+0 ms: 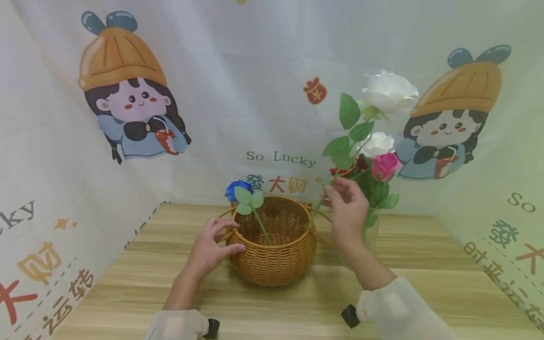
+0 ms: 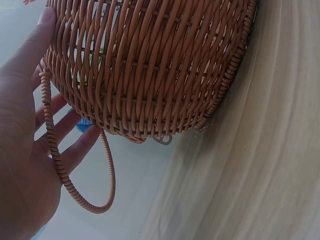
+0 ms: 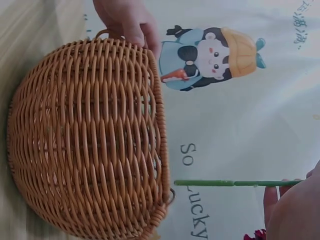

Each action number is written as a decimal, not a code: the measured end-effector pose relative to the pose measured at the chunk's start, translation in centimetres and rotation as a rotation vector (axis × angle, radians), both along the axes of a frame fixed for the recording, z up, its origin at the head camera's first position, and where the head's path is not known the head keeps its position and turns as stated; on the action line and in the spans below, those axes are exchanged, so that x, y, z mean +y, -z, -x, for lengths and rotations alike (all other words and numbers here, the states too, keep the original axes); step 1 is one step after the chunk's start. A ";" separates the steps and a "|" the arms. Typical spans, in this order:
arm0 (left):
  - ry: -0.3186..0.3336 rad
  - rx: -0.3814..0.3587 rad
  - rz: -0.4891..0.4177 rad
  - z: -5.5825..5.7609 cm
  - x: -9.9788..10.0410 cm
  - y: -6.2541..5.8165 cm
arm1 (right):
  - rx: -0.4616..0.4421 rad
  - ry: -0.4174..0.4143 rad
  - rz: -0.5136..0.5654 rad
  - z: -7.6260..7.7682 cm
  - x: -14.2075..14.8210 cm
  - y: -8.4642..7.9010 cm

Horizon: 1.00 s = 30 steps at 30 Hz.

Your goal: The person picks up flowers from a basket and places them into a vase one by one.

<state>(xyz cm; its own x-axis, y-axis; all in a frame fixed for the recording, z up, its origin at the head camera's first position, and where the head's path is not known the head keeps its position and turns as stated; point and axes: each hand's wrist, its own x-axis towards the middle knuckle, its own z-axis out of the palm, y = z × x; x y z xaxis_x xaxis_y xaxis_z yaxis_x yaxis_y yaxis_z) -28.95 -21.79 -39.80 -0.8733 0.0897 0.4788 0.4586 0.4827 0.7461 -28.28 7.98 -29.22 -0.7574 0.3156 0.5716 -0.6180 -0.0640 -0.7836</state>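
A round brown wicker basket (image 1: 272, 264) stands on the table, with a blue rose (image 1: 238, 191) leaning out over its far left rim. My left hand (image 1: 212, 241) touches the basket's left side, its fingers spread and fairly straight behind a looped handle (image 2: 53, 142). With thumb and fingers, my right hand (image 1: 350, 208) pinches a green stem (image 3: 215, 183). The stem's lower end is just beyond the rim, apart from it in the right wrist view. Leaves (image 1: 349, 111) and a large white rose (image 1: 388, 92) rise above that hand, apparently on this stem.
Behind my right hand, a clear vase (image 1: 372, 231) holds a pink rose (image 1: 386, 166), a smaller white rose (image 1: 376, 144) and dark red flowers. A printed cloth (image 1: 221, 108) hangs behind and beside the wooden table (image 1: 170, 255).
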 end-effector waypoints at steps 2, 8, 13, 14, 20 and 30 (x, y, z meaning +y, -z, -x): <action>0.000 0.003 0.001 0.0 0.0 0.0 | 0.007 0.006 0.005 -0.2 0.4 -0.1; 0.008 0.005 -0.008 0.0 0.0 0.0 | 0.044 0.009 0.002 -1.0 1.7 0.0; 0.011 0.004 -0.016 0.0 0.1 0.1 | 0.075 0.009 -0.017 -1.3 2.9 -0.2; 0.011 0.003 -0.016 0.0 0.1 0.1 | 0.076 0.016 -0.029 -1.4 3.2 -0.3; 0.013 0.000 -0.019 -0.1 0.0 -0.1 | 0.056 0.079 -0.074 -2.0 4.7 -0.7; 0.002 -0.002 -0.003 0.0 0.0 -0.1 | 0.064 0.173 -0.080 -1.8 7.1 -1.0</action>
